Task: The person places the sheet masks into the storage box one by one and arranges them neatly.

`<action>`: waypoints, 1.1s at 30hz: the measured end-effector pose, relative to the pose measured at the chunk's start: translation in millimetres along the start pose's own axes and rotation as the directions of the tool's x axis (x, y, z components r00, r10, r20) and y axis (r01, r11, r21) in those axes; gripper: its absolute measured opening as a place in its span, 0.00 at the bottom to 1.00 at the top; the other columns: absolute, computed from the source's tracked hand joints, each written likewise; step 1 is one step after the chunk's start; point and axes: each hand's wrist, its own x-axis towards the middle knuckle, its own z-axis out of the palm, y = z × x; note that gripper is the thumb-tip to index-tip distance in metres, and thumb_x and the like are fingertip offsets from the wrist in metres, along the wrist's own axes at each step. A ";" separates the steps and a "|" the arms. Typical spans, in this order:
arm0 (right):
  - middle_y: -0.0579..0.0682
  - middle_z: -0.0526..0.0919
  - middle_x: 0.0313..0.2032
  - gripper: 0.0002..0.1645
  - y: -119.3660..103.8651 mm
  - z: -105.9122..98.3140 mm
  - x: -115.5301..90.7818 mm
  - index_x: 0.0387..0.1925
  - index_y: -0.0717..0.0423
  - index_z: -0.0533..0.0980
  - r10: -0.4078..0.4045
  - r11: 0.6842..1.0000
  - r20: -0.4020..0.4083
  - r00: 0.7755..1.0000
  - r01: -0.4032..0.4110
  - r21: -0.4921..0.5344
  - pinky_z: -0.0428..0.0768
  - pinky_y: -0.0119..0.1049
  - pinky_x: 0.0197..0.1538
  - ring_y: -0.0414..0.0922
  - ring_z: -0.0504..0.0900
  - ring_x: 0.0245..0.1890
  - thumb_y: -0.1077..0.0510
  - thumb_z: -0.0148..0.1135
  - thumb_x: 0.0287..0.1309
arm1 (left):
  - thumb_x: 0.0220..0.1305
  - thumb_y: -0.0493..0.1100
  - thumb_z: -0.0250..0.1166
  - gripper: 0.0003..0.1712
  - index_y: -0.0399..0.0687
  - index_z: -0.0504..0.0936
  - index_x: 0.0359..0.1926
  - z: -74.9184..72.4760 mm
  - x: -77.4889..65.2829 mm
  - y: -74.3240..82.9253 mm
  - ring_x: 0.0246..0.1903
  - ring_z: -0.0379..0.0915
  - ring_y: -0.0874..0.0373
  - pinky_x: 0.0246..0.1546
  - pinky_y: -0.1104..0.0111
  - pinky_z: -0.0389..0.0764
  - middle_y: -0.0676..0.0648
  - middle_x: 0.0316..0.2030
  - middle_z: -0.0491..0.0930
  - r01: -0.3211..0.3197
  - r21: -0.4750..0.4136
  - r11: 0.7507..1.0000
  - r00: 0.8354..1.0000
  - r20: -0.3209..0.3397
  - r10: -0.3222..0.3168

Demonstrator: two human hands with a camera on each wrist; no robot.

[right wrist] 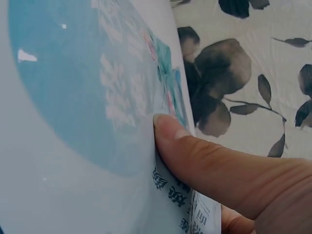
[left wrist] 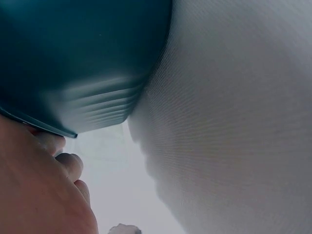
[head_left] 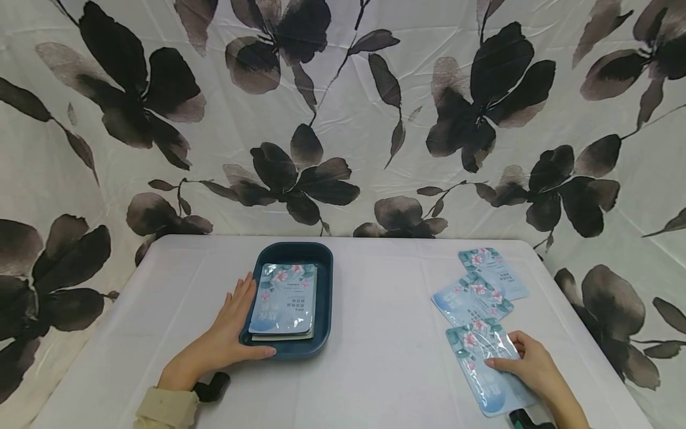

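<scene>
On the right of the table, my right hand (head_left: 530, 360) pinches the nearest face mask packet (head_left: 482, 381) by its right edge, thumb on top. The right wrist view shows that thumb (right wrist: 195, 156) pressing the packet's glossy blue face (right wrist: 83, 97), its surface bent there. Two more packets, a middle one (head_left: 468, 301) and a far one (head_left: 498, 274), lie overlapped behind it. My left hand (head_left: 230, 330) rests against the left side of a dark teal tray (head_left: 324, 298), fingers extended along its rim and thumb at the front corner. A stack of similar packets (head_left: 284, 298) lies inside the tray.
White cloth covers the table (head_left: 380, 333), whose back edge meets a hanging flowered curtain (head_left: 396, 119). A dark device (head_left: 211, 387) sits at my left wrist, another (head_left: 527, 420) at my right wrist.
</scene>
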 end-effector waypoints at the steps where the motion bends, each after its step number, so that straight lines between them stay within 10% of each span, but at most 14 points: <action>1: 0.49 0.80 0.28 0.36 0.2 0.0 -0.3 0.47 0.70 0.69 0.001 1.000 0.004 1.000 -0.001 0.009 0.74 0.33 0.24 0.44 0.75 0.26 0.54 0.79 0.45 | 0.41 0.67 0.78 0.80 0.41 0.35 0.79 0.2 0.1 0.1 0.76 0.19 0.44 0.72 0.43 0.27 0.42 0.78 0.29 -0.002 -0.002 1.000 1.000 -0.002 0.002; 12: 0.52 0.85 0.33 0.33 1.6 -4.5 -1.5 0.55 0.72 0.68 0.025 0.981 0.106 0.994 -0.045 0.191 0.80 0.37 0.26 0.47 0.82 0.26 0.61 0.73 0.53 | 0.43 0.68 0.77 0.78 0.41 0.35 0.78 -0.3 -1.1 4.1 0.76 0.17 0.46 0.71 0.41 0.28 0.40 0.78 0.29 0.001 -0.006 1.000 1.000 0.002 -0.001; 33: 0.59 0.84 0.44 0.38 -34.8 7.1 9.4 0.66 0.76 0.51 -0.232 0.849 0.305 0.923 0.039 0.528 0.85 0.37 0.38 0.48 0.87 0.37 0.70 0.60 0.62 | 0.43 0.65 0.78 0.78 0.42 0.35 0.79 -0.1 -0.5 2.5 0.76 0.19 0.42 0.70 0.39 0.29 0.41 0.78 0.28 0.006 -0.005 1.000 1.000 0.001 -0.006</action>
